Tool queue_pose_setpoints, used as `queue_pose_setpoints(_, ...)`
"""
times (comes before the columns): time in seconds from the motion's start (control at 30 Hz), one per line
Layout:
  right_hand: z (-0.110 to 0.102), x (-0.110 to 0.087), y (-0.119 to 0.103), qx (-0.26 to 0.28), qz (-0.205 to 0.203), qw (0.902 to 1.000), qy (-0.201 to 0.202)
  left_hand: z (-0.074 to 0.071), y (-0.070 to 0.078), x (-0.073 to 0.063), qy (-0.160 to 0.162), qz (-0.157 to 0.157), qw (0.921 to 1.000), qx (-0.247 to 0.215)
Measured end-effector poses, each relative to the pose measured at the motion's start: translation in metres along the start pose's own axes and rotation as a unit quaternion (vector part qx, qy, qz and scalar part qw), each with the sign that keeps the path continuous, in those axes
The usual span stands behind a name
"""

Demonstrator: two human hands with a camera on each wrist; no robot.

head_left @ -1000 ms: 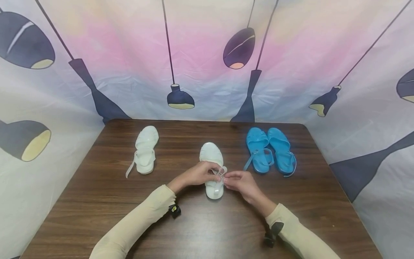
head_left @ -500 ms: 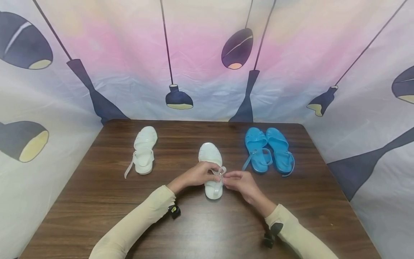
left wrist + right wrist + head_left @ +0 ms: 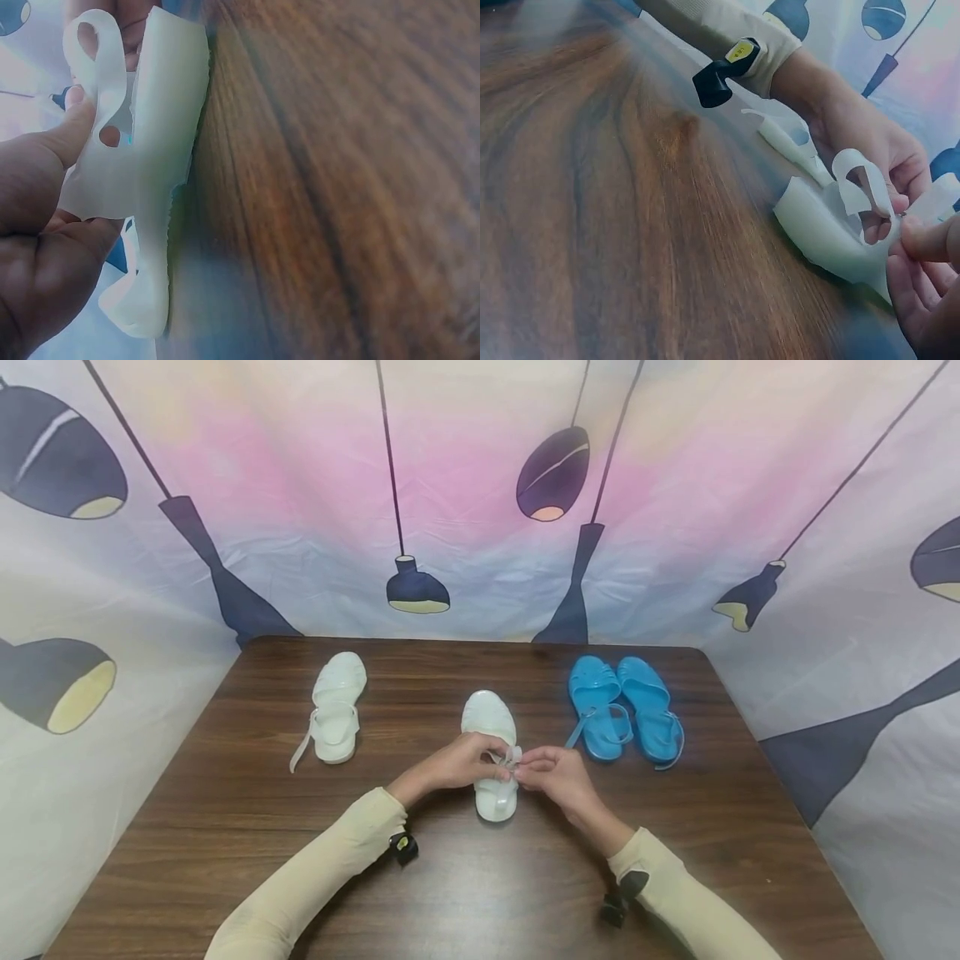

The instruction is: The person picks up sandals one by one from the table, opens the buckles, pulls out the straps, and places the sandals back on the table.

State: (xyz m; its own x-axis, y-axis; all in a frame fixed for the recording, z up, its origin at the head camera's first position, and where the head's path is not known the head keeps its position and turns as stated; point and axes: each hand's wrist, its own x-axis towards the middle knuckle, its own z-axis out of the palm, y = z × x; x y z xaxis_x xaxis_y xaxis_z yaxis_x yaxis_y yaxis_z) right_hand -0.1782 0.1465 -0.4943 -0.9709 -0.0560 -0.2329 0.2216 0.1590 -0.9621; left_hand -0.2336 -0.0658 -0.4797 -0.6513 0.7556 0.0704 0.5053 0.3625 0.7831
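Just below centre frame, left hand and right hand pinch the strap of the white sandal — the right has edged slightly upward, so the strap seems only partway worked.

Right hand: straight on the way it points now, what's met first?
Likely the pale strap of the middle white plastic sandal, at the fingertips of the right hand; then the left hand. Exact depth unclear.

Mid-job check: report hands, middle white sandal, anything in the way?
Left hand and right hand both pinching the strap. Middle white sandal sole-down on table. Blue sandals just beyond right hand, not blocking.
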Motion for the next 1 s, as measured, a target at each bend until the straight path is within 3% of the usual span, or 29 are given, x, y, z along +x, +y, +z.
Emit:
queue_pose_setpoints(0.17,-0.005,-0.006,-0.002,-0.05,-0.02,0.9985,-0.004,0.001,0.0,0.001,-0.005,-0.004,1.0,0.0)
queue_pose_setpoints(0.3,-0.006,-0.012,-0.006,-0.092,-0.063,0.9937,-0.008,0.001,0.001,0.0,-0.005,-0.001,1.0,-0.002)
queue_pose_setpoints(0.53,-0.004,-0.014,-0.012,-0.161,-0.135,0.977,0.037,0.001,0.002,0.002,-0.003,0.005,1.0,0.0)
queue_pose_setpoints(0.63,-0.003,-0.014,-0.013,-0.193,-0.155,0.9673,0.055,0.001,0.002,0.002,-0.008,0.001,1.0,-0.006)
queue_pose_setpoints(0.77,-0.003,-0.014,-0.016,-0.24,-0.199,0.9474,0.073,0.0,0.001,0.004,-0.015,-0.004,0.9998,-0.015)
queue_pose_setpoints(1.0,0.0,-0.013,-0.024,-0.286,-0.271,0.9162,0.076,-0.003,0.002,0.006,-0.023,0.006,0.9995,-0.022)
